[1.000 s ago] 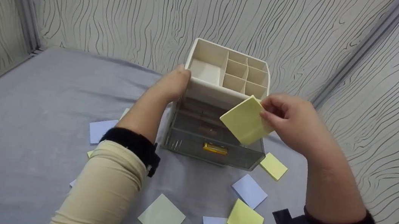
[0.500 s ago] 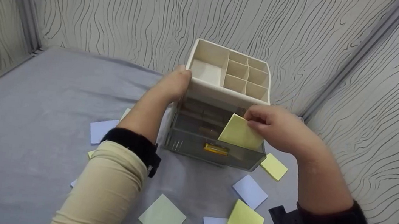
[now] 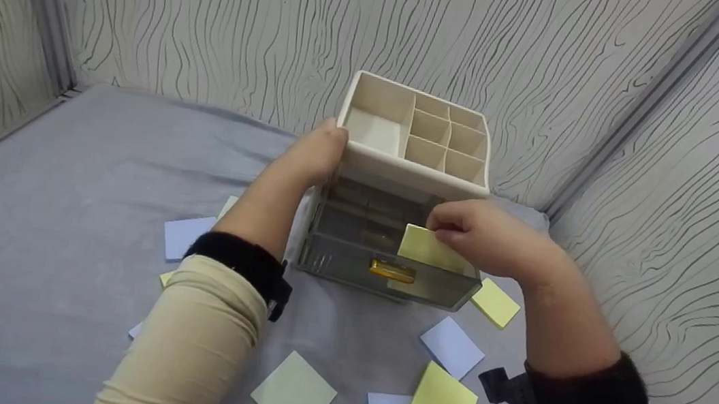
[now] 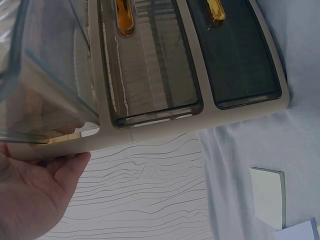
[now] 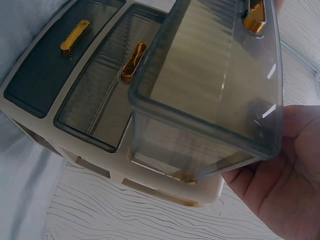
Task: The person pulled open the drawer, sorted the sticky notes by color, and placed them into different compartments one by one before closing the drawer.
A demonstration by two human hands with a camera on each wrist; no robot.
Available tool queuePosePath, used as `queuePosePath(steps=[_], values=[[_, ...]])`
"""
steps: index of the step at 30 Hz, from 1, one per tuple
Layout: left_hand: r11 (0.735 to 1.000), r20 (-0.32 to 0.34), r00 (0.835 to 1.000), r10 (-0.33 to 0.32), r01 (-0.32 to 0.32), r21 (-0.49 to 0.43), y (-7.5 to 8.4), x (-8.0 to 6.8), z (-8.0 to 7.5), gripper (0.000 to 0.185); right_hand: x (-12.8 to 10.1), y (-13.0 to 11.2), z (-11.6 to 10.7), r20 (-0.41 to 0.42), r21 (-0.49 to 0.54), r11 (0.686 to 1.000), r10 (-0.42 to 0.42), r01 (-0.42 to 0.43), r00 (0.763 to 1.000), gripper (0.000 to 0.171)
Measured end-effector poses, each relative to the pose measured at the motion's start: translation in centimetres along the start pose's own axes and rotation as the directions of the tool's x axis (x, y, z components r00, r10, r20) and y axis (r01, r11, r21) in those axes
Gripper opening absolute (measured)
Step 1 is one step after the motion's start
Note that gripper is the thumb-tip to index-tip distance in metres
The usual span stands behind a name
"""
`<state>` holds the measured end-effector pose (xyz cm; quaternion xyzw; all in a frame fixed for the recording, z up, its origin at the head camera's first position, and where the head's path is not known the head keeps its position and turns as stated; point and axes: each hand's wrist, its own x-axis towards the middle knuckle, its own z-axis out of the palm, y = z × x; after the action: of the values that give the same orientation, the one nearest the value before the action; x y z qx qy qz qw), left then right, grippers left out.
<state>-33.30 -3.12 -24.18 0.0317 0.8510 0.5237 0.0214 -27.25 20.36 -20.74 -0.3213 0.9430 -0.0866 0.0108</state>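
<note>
Yellow pad sits pinched in the curled fingers of our right hand, its lower edge inside the open smoky drawer. Our left hand rests on the left side of the cream organiser, but we cannot tell how its fingers lie. Loose notes lie on the grey cloth around.

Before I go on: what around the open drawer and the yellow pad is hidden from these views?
- Left hand fingers: head view, behind the organizer; left wrist shows only the palm.
- Yellow pad lower part: head view, behind the smoky drawer wall; right hand covers its top edge.
- Drawer floor: glare and tint in the right wrist view.
- Blue notes beside the left forearm: mostly covered.
</note>
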Motion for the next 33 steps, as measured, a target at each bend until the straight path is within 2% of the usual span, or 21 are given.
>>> queuePosePath(steps=[9,15,19,25,29,33], values=[[1.000,-0.017,1.000,0.012,-0.012,-0.011,-0.2,0.1,-0.1,0.042,0.6,-0.3,0.6,-0.017,-0.048,0.998,0.028,-0.029,0.999,0.018],[1.000,-0.023,1.000,0.014,-0.014,-0.002,-0.1,0.1,-0.1,0.043,1.2,0.1,1.6,-0.109,-0.158,0.985,-0.086,0.069,0.990,0.020],[1.000,-0.029,1.000,0.011,-0.011,-0.001,0.0,0.0,0.0,0.046,1.7,0.4,2.4,-0.129,-0.219,0.970,-0.135,0.105,0.982,0.019],[1.000,-0.028,1.000,0.005,-0.005,-0.008,0.0,0.1,0.0,0.046,2.4,0.3,2.8,-0.076,-0.256,0.964,-0.096,0.074,0.992,0.015],[1.000,-0.018,1.000,0.005,-0.005,-0.006,-0.1,0.0,0.0,0.046,2.6,0.2,2.8,-0.017,-0.249,0.968,-0.052,0.046,0.999,0.018],[1.000,-0.020,1.000,-0.001,0.001,-0.016,-0.1,0.0,0.1,0.048,2.8,0.2,2.9,0.011,-0.250,0.967,-0.043,0.044,0.999,0.024]])
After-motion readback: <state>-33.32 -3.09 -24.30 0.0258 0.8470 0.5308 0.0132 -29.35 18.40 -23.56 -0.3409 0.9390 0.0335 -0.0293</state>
